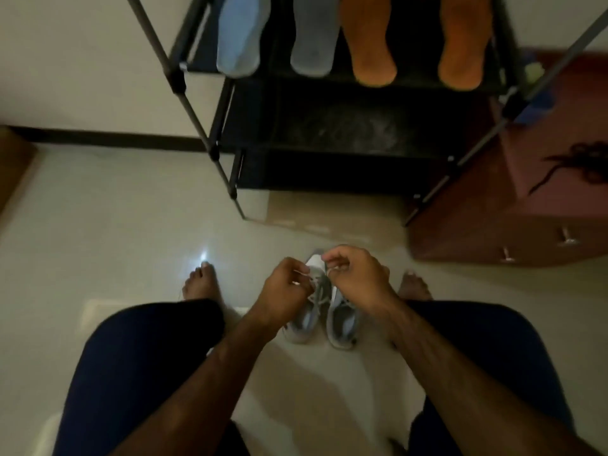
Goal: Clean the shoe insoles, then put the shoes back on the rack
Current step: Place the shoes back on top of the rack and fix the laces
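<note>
A pair of grey shoes (pixel 324 324) is sitting side by side on the pale floor (pixel 131 225), between the person's two bare feet (pixel 200 284) and short of the rack's front legs. Both shoes are lying with their long axes running from the person toward the wall edge of the floor, toes pointing at the rack (pixel 329 133), heels nearest the person.

The left hand (pixel 283 284) is hovering over the toe half of the pair, its fingers curled in and pinching a pale lace (pixel 314 286). The right hand (pixel 358 274) is doing the same on its side, thumb and forefinger nipping another strand. The picture is blurred, so I cannot tell which of the two shoes the lace belongs to.

Four insoles are lying on a rack shelf, toes toward the wall: one light blue insole (pixel 241 34) at the shelf's left edge, one grey insole (pixel 314 37) beside it, and two orange insoles (pixel 368 44) toward the right edge. The shelf below is looking dusty.

A reddish-brown drawer unit (pixel 493 232) is standing just right of the rack, a tangle of dark laces (pixel 572 166) lying on top. The hands and wrists are hiding the fronts of both shoes.
</note>
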Demonstrator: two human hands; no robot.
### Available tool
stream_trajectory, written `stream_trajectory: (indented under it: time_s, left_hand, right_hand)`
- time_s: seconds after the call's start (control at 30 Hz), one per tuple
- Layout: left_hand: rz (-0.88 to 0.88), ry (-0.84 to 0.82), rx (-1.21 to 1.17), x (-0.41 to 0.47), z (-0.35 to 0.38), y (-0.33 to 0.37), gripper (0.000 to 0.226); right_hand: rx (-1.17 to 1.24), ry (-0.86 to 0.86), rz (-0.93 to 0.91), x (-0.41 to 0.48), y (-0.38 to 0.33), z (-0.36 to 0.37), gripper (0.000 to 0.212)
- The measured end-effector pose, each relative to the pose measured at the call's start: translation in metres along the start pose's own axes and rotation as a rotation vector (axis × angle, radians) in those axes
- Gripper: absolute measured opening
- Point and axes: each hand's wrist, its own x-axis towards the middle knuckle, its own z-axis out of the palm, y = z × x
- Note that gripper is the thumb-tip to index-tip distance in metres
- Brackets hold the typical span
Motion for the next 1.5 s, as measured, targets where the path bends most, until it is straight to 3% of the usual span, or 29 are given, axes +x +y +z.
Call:
stream_trajectory:
  time_s: [0.33,0.47,0.7,0.9,1.0,1.1,1.2,1.5]
  left_hand:
    - [-0.362,-0.003,-0.008,0.065,0.019,-0.074,0.035]
    - [-0.392,-0.065,0.107,0.08,0.029,-0.096,0.042]
    - [-0.472,-0.152,0.218,0.1,0.047,-0.144,0.047]
    - [-0.424,-0.182,0.303,0.101,0.05,-0.139,0.039]
    - [-0.393,-0.096,0.362,0.097,0.04,-0.128,0.055]
    - [-0.362,-0.029,0.457,0.089,0.028,-0.117,0.045]
    - [-0.301,0.048,0.509,0.075,0.021,-0.099,0.053]
    - [-0.079,0.288,0.653,0.009,0.037,0.009,0.044]
  right_hand:
    - [-0.206,-0.501,0.288,0.054,0.093,0.112,0.025]
    - [-0.204,-0.54,0.368,0.058,0.112,0.142,0.031]
    - [-0.312,-0.463,0.453,0.081,0.123,0.173,0.038]
    - [-0.352,-0.365,0.481,0.1,0.116,0.172,0.036]
    - [-0.391,-0.277,0.471,0.089,0.101,0.161,0.041]
    - [-0.375,-0.265,0.412,0.069,0.086,0.146,0.038]
    - [-0.351,-0.242,0.347,0.05,0.076,0.124,0.037]
    - [-0.294,-0.08,0.126,-0.009,0.033,0.011,0.033]
